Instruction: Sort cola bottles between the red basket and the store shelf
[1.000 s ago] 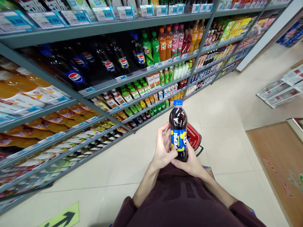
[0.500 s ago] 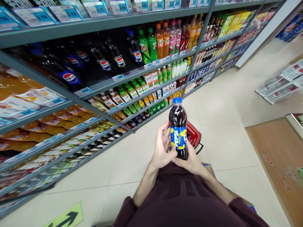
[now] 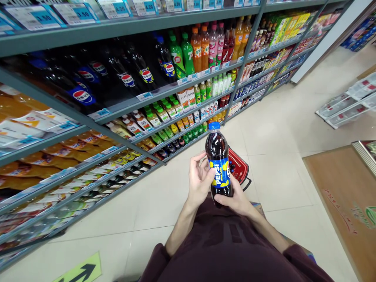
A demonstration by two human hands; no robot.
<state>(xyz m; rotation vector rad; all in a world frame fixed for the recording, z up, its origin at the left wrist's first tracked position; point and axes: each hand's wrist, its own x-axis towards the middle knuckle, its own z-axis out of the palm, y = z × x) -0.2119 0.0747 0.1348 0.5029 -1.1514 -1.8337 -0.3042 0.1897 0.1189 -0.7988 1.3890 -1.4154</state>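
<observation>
A Pepsi bottle (image 3: 219, 172) with dark cola, a blue cap and a blue label with yellow patches is held in front of my body, leaning slightly left at the top. My right hand (image 3: 237, 199) grips its lower part from the right, the thumb lying across the front near the base. On the other side, my left hand (image 3: 198, 182) has its thumb against the label's left edge and its fingers curled beside the bottle. Some fingertips are hidden behind the bottle.
Drink shelves (image 3: 129, 98) run along the left, with Pepsi bottles (image 3: 82, 94) lying tilted on one level. A red shopping basket (image 3: 239, 164) is on the floor beyond my hands. At right are a cardboard box (image 3: 331, 188) and a white rack (image 3: 343, 107).
The bottle has shifted a little left and tilted, its cap leaning left. My left thumb has moved up the label, and my right thumb now lies across the bottle's lower front.
</observation>
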